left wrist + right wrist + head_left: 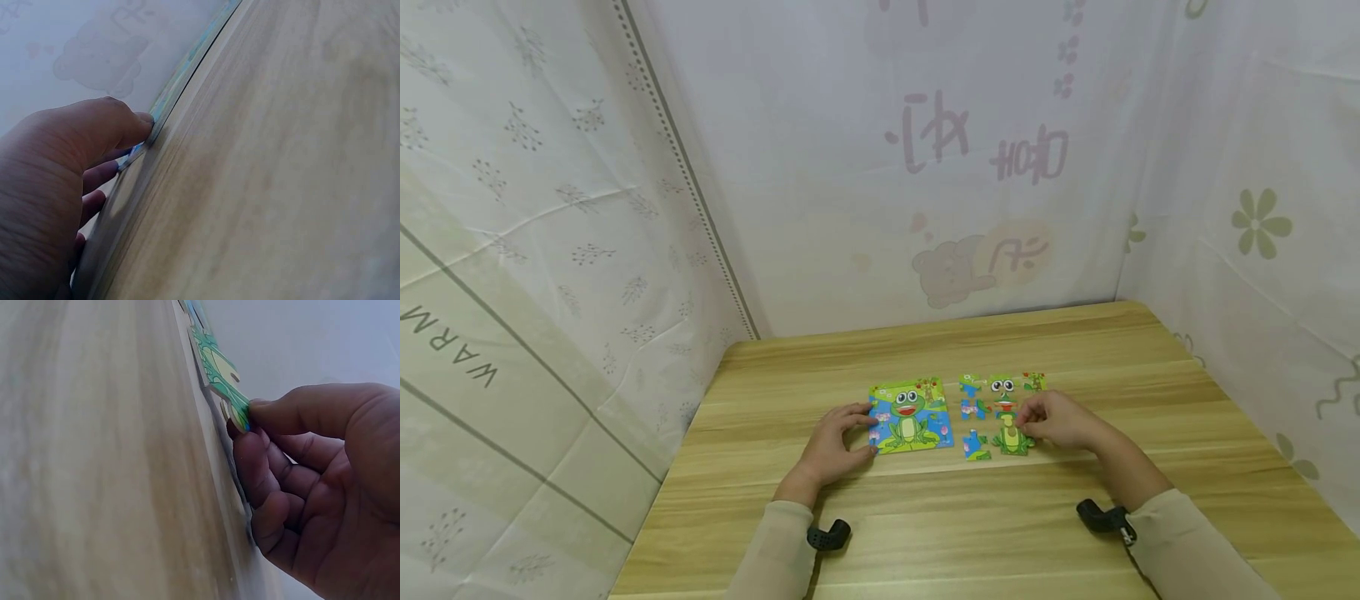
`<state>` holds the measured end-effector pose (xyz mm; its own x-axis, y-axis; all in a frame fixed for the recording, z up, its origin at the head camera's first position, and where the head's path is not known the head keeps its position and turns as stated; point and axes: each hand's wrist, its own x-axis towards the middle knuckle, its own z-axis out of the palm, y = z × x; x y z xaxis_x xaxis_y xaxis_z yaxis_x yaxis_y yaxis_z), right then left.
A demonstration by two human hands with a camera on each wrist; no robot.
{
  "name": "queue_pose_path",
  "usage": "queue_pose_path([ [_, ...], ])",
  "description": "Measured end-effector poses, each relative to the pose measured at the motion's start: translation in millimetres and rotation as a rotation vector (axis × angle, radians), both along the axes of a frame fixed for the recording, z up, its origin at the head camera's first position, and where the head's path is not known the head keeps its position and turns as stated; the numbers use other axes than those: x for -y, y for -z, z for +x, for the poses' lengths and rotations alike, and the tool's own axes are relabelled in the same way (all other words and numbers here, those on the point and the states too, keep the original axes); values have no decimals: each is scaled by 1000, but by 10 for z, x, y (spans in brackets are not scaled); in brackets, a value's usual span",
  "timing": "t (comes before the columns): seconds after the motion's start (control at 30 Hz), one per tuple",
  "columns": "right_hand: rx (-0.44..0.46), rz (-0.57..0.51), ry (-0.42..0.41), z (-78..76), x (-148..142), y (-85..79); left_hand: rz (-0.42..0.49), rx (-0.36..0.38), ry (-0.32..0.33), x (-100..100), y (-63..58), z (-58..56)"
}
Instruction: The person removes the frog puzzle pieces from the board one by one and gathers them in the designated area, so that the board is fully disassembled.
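A square frog picture board (pixel 910 425) lies flat on the table. My left hand (pixel 833 442) rests at its left side, thumb at the near corner and fingers along the edge; the left wrist view shows the thumb (pixel 134 128) touching the rim. To the right, my right hand (pixel 1060 419) pinches a puzzle piece (pixel 222 378) with the frog's green and yellow body between thumb and fingers. That piece is slightly raised at the held side in the right wrist view. Just above it lie a frog eyes piece (pixel 1002 387) and a red mouth piece (pixel 1005 405).
Between board and right hand stands a column of loose pieces: a top one (pixel 970 385), a flower one (pixel 973 409) and a lower blue-green one (pixel 976 447). A tree piece (pixel 1035 381) lies at the upper right. Patterned curtains (pixel 865 208) surround the wooden table (pixel 925 525).
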<state>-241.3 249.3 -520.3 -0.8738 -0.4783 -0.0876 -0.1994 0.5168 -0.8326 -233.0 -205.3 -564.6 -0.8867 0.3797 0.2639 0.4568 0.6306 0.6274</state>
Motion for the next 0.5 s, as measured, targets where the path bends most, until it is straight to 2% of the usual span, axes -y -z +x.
queue_pose_path([
  [0.5,11,7,-10,-5,-19,31,-5,-13,-2,-1,-13,18],
])
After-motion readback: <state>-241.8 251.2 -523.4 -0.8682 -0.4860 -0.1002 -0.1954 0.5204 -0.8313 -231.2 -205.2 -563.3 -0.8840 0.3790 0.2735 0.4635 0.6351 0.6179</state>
